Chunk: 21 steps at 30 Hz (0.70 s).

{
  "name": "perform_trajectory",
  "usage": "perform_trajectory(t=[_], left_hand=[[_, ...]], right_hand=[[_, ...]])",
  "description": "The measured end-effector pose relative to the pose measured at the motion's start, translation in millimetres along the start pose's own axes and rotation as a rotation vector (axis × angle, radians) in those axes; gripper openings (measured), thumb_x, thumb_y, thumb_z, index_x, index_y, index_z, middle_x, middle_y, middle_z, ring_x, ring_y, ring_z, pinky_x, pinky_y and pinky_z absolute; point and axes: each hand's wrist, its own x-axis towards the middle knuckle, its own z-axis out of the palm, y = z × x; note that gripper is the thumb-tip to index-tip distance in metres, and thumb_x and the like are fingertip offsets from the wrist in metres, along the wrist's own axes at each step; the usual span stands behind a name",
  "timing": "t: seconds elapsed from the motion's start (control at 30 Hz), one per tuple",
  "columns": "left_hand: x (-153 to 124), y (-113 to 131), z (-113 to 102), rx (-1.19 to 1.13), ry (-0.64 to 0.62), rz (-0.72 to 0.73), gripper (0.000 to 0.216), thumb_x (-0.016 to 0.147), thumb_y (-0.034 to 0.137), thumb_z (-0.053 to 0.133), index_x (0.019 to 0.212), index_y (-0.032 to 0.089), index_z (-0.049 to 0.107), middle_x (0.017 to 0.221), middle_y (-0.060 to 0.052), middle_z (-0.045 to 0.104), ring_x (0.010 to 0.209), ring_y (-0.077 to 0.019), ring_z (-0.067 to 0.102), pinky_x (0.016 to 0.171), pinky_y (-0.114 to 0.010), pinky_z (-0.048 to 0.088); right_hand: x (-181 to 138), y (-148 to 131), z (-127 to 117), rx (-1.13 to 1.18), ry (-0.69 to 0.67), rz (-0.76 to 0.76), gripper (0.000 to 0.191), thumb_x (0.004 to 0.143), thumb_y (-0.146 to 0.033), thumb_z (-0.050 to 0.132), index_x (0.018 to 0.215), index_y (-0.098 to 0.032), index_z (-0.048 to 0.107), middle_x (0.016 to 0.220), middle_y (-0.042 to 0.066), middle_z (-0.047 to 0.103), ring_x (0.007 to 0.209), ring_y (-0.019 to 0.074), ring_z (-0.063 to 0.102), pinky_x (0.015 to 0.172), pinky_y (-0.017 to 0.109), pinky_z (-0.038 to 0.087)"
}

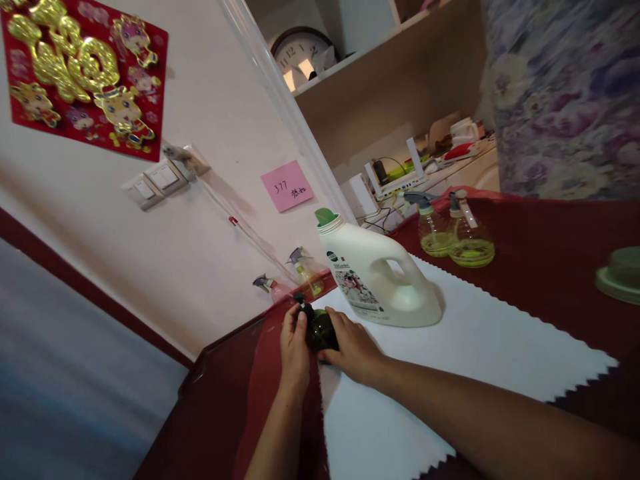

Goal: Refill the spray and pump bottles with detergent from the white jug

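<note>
A small dark green spray bottle (320,328) stands at the near left edge of a white cloth (480,340). My right hand (354,347) is wrapped round its body. My left hand (294,345) grips its black spray head at the top. Just behind stands a large white detergent jug (373,273) with a green cap and a side handle, apart from both hands.
A dark red tablecloth (550,247) covers the table under the white cloth. Two clear spray bottles with yellow-green liquid (455,233) stand further back. Two more small spray bottles (303,270) stand by the wall. A pale green lid (620,273) lies at the right edge.
</note>
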Motion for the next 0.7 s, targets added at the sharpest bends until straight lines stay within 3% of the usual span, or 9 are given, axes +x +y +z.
perform_trajectory(t=[0.17,0.3,0.53,0.7], left_hand=[[3.7,-0.6,0.8,0.022,0.024,0.017,0.046,0.075,0.054,0.079,0.105,0.02,0.07,0.101,-0.004,0.07,0.093,-0.0205,0.065,0.087,-0.034,0.05],[10.3,-4.8,-3.8,0.045,0.019,0.027,0.042,0.074,0.05,0.081,0.102,0.019,0.073,0.103,-0.006,0.07,0.098,-0.0223,0.066,0.092,-0.035,0.049],[6.2,-7.6,-3.8,0.043,0.029,0.02,0.046,0.081,0.053,0.075,0.116,0.024,0.071,0.127,-0.009,0.069,0.123,-0.0266,0.06,0.109,-0.039,0.042],[3.0,-5.7,-0.9,0.054,0.009,0.003,0.049,0.083,0.056,0.072,0.116,0.02,0.071,0.121,-0.01,0.071,0.116,-0.0277,0.063,0.104,-0.042,0.045]], right_hand=[[-0.4,-1.7,-1.4,-0.007,-0.009,0.008,0.089,0.081,-0.032,0.076,0.157,-0.017,0.031,0.15,0.017,0.052,0.133,0.0358,0.053,0.109,0.047,0.04],[0.3,-1.4,-1.2,-0.008,-0.009,0.011,0.091,0.08,-0.034,0.077,0.156,-0.015,0.031,0.149,0.018,0.053,0.133,0.0362,0.053,0.109,0.047,0.04],[1.5,1.4,1.4,-0.009,0.001,0.002,0.091,0.08,-0.034,0.077,0.157,-0.014,0.031,0.15,0.019,0.052,0.134,0.0363,0.053,0.109,0.047,0.041],[1.3,0.5,1.8,-0.013,0.008,-0.001,0.09,0.081,-0.032,0.077,0.156,-0.013,0.032,0.148,0.019,0.053,0.132,0.0363,0.054,0.108,0.048,0.041]])
